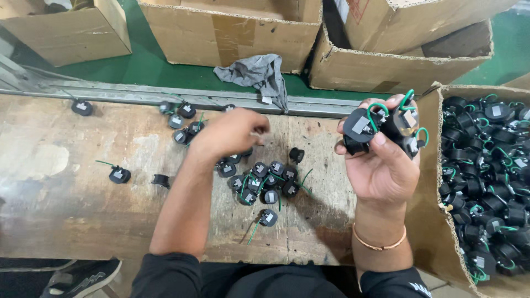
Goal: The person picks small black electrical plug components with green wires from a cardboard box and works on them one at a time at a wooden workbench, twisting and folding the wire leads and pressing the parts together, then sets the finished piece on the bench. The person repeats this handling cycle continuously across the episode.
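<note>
My right hand (381, 160) is raised over the worn wooden bench (66, 187), gripping a cluster of small black round parts with green wires (386, 124). My left hand (232, 132) hovers palm down above a pile of the same black parts (262, 182) near the middle of the bench, fingers curled; I cannot tell whether it holds anything. More black parts (182, 118) lie scattered behind my left hand, and single ones sit at the left (118, 175) and far left (81, 107).
A cardboard box (436, 209) at the right is full of black parts with green wires. Several cardboard boxes (232, 33) stand on the green floor behind the bench. A grey rag (256, 72) hangs over the bench's metal rail (138, 94).
</note>
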A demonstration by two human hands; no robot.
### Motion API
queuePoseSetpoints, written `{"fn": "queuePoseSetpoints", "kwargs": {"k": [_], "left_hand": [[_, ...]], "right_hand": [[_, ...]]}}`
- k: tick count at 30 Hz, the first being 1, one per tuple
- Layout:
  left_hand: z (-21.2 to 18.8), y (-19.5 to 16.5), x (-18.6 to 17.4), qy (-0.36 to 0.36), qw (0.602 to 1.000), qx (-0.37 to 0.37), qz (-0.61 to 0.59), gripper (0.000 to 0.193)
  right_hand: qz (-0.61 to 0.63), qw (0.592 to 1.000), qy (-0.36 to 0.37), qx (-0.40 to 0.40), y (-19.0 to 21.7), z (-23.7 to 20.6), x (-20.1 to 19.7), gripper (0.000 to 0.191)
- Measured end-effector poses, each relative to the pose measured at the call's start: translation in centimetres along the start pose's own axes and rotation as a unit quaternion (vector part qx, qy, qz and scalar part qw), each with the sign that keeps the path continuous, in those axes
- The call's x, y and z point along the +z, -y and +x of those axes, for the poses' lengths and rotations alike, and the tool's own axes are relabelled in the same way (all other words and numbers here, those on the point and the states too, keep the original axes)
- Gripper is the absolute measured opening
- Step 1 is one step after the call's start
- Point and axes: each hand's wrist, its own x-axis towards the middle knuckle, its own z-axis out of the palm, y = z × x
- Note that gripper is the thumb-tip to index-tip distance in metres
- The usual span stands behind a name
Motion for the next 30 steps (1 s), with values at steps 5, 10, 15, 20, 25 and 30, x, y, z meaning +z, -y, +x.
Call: {"fn": "queuePoseSetpoints", "kwargs": {"k": [5, 10, 15, 20, 25, 30], "left_hand": [[-1.7, 2.0, -3.2, -0.154, 0.973, -0.127, 0.116, 0.041], [-2.2, 7.1, -3.8, -0.129, 0.952, -0.224, 0.165, 0.066], [-0.6, 9.9, -2.0, -0.161, 0.978, -0.076, 0.104, 0.075], [2.0, 7.3, 2.1, -0.075, 0.982, -0.091, 0.149, 0.03], [2.1, 0.1, 6.0, 0.052, 0.994, 0.007, 0.092, 0.041], [0.4, -2.8, 4.3, 0.063, 0.992, 0.106, 0.003, 0.05]], "right_hand": [[0.016, 1.0, 0.0, -0.002, 0.5, 0.1, -0.3, 0.035], [0.023, 1.0, -0.008, -0.003, 1.0, 0.0, -0.5, 0.034], [0.018, 1.0, -0.011, -0.008, 1.1, 0.0, -0.7, 0.035], [0.023, 1.0, -0.008, 0.007, 0.9, 0.1, -0.6, 0.034], [0.02, 1.0, -0.007, 0.013, 0.7, 0.2, -0.6, 0.034], [0.021, 1.0, 0.001, 0.011, 1.0, -0.1, -0.7, 0.032]]}}
